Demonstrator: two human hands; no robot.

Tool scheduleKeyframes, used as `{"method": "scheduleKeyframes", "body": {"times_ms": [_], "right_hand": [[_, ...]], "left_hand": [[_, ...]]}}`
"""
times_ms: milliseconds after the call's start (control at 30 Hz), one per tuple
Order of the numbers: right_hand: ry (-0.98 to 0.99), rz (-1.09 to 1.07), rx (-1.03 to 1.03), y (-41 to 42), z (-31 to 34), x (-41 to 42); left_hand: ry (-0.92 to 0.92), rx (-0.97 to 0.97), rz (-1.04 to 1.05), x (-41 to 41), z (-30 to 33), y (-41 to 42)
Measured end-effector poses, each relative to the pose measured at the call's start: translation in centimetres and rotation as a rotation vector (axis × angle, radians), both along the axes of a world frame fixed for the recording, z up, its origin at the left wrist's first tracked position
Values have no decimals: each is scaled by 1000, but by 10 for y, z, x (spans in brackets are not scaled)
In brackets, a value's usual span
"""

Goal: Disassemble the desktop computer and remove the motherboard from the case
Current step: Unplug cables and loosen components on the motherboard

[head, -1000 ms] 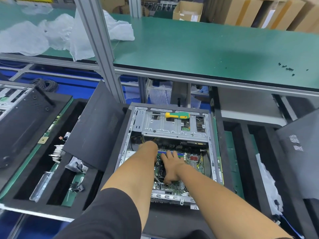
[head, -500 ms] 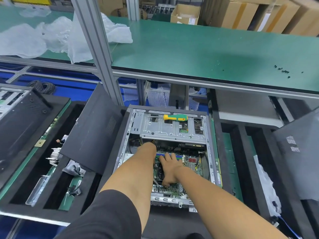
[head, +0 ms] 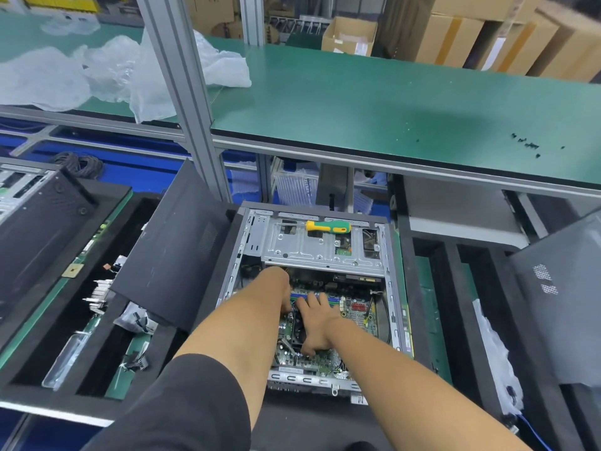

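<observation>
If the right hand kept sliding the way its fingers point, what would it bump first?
Probably the blue memory slots just past the right hand fingertips; beyond them sits the metal drive cage. Depth is hard to judge.

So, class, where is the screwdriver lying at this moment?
The screwdriver lies on the metal drive bracket at the far end of the open case, beyond both hands.

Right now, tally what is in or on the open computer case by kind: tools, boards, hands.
Screwdrivers: 1, the green and yellow screwdriver lying on the metal drive cage.
Motherboards: 1, the motherboard inside the case.
Hands: 2, the left hand and the right hand, both on the board.
Total: 4.
</observation>
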State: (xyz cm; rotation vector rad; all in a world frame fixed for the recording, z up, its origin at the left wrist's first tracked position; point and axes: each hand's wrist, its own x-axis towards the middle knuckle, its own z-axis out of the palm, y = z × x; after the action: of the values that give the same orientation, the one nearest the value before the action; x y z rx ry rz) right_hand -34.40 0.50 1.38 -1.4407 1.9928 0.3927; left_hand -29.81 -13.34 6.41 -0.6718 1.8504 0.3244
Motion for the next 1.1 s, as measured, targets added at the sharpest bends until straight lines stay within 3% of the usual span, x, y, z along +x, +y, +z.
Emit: {"method": "scheduleKeyframes", "body": {"times_ms": [267, 433, 533, 700, 800, 933, 1100], "right_hand": [[-12, -10, -11, 0, -3, 1], [-14, -3, -2, 0, -3, -2], [-18, 20, 12, 1, -1, -3], [-50, 34, 25, 1, 0, -7], [-73, 26, 8, 1, -1, -8], [-80, 69, 50, -2, 0, -14], [-62, 199, 252, -18, 7, -21]], "left_hand": [[130, -66, -71, 10, -10, 1], [241, -218, -149, 7, -15, 4], [307, -234, -291, 8, -19, 9], [616, -239, -651, 25, -19, 16], [588, -232, -780, 29, -10, 15], [480, -98, -963, 32, -8, 20], [594, 199, -1157, 33, -8, 26]]}}
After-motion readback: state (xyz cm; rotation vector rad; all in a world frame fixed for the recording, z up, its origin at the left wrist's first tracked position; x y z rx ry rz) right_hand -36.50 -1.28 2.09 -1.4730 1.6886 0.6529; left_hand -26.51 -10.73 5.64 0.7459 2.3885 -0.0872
